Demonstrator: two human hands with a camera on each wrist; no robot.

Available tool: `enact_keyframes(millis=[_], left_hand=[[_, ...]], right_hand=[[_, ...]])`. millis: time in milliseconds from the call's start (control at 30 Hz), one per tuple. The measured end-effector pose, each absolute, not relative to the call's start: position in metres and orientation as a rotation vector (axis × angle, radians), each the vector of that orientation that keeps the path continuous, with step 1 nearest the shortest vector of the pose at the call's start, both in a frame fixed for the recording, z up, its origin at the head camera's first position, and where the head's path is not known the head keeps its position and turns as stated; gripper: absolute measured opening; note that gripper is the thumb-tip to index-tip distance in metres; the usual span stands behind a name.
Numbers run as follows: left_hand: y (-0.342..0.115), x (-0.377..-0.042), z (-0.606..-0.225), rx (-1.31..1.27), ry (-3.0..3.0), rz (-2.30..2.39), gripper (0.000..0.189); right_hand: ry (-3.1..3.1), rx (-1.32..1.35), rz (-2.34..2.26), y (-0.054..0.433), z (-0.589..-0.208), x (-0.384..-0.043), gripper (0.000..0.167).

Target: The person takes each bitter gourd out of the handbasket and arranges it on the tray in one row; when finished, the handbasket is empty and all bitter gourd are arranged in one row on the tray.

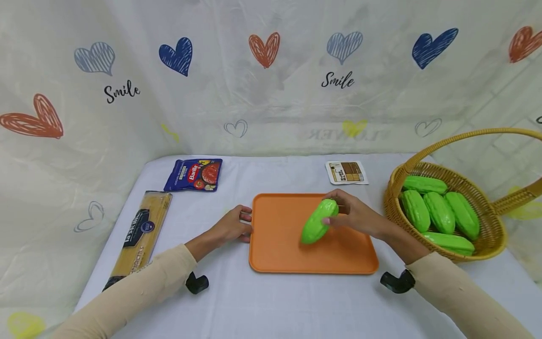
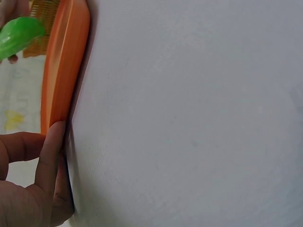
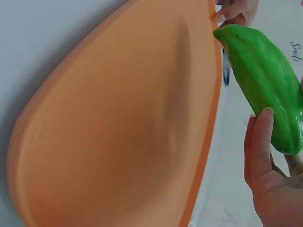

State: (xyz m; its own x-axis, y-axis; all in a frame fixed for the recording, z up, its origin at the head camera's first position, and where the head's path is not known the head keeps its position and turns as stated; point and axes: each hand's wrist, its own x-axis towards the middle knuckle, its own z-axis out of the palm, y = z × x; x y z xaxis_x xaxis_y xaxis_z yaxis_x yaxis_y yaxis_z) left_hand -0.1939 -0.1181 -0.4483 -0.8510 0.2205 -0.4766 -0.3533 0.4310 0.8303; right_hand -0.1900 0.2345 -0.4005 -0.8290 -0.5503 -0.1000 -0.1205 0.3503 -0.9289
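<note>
Probably light, firm, slick gourd [image 1: 315, 225] — best gripped round thick middle — hangs above tray [image 1: 275, 235]. Right hand [image 1: 355, 213] holds it near far end, thumb opposite fingers; left hand [image 1: 230, 224], fingers loosely parted, touches tray's edge.

Left forearm [image 1: 146, 280] angled inward, right fingers [image 1: 337, 194] curled

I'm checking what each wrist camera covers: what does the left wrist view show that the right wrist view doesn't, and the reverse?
Only the left wrist view: part of the wicker basket and a yellow print on the backdrop.

Only the right wrist view: the readable letters "Smil" on the backdrop, and a dark shadow across the tray's floor.

Both: the orange tray, the bumpy green gourd held by the right hand, and the left hand at the tray's edge.
</note>
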Motion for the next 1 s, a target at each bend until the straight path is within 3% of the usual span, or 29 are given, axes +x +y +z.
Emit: enact_keyframes(millis=[1000], left_hand=[[-0.119,-0.195,-0.450,-0.099,2.165,1.448,0.059]], right_hand=[[2.132,-0.473,-1.440,0.185,-0.409,-0.211,0.058]])
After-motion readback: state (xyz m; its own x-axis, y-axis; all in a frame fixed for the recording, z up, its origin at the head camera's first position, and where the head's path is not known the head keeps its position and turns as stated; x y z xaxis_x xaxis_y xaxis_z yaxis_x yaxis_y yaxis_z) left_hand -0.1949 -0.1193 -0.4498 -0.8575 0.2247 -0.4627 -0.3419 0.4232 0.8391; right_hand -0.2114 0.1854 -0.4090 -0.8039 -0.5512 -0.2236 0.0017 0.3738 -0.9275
